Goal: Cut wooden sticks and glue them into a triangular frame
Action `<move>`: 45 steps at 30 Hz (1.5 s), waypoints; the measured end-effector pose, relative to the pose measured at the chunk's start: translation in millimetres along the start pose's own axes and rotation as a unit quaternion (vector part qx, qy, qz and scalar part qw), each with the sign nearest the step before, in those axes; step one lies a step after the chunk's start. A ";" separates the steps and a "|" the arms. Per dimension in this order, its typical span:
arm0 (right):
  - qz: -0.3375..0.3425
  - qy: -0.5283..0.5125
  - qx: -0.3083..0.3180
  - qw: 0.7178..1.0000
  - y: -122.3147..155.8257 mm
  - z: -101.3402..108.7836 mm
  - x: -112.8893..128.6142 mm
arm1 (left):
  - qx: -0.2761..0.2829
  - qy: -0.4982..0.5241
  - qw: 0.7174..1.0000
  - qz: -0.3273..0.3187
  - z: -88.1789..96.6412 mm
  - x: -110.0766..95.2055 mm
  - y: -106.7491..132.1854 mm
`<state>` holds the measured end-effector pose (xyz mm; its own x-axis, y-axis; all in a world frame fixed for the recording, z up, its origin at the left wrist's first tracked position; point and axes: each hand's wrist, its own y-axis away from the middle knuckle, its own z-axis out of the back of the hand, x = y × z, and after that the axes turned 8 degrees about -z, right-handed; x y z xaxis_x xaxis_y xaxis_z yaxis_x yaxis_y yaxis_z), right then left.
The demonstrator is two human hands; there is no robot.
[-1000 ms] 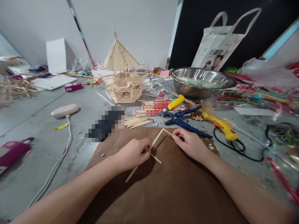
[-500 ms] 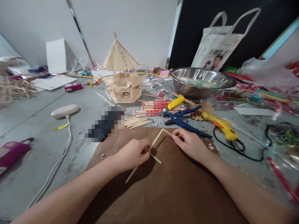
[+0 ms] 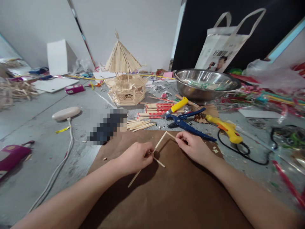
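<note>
My left hand (image 3: pixel 138 156) is closed in a pinch around pale wooden sticks. One long stick (image 3: pixel 160 142) runs through its fingers, from lower left to upper right, and another stick (image 3: pixel 159 162) crosses it and pokes out below the fingertips. My right hand (image 3: pixel 190 143) pinches the end of a thin wooden stick (image 3: pixel 171 136), whose far tip meets the top of the long stick at an angle. Whether the tips are glued or only touching I cannot tell. Both hands are just above a brown sheet (image 3: pixel 171 190).
Beyond the sheet stand a stick-built pavilion model (image 3: pixel 125 70) and a steel bowl (image 3: pixel 207 92). Loose sticks (image 3: pixel 140 124), a yellow-handled knife (image 3: pixel 178 105), blue cutters (image 3: pixel 190 127) and a yellow glue gun (image 3: pixel 226 128) border it. A white cable (image 3: pixel 69 149) runs along the left.
</note>
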<state>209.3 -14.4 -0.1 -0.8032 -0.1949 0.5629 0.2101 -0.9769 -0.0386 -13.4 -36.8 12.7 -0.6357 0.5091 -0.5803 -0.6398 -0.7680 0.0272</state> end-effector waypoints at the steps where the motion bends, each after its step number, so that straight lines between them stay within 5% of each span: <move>1: 0.000 0.000 0.001 1.000 0.1 -0.2 -0.1 | 0.000 -0.001 1.000 0.000 0.1 0.0 0.0; 33: -0.063 -0.137 0.078 0.986 1.6 -0.4 5.0 | 0.004 -0.013 1.000 -0.006 1.9 -1.2 0.7; 45: -0.058 -0.098 0.058 0.992 2.2 1.1 9.2 | 0.015 -0.129 0.991 0.035 8.0 3.5 -0.3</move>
<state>203.0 -18.2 5.9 -0.7047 -0.0495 0.7078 0.1946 -0.9728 0.1257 -18.9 -31.6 17.1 -0.7659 0.5400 -0.3490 -0.6002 -0.7951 0.0871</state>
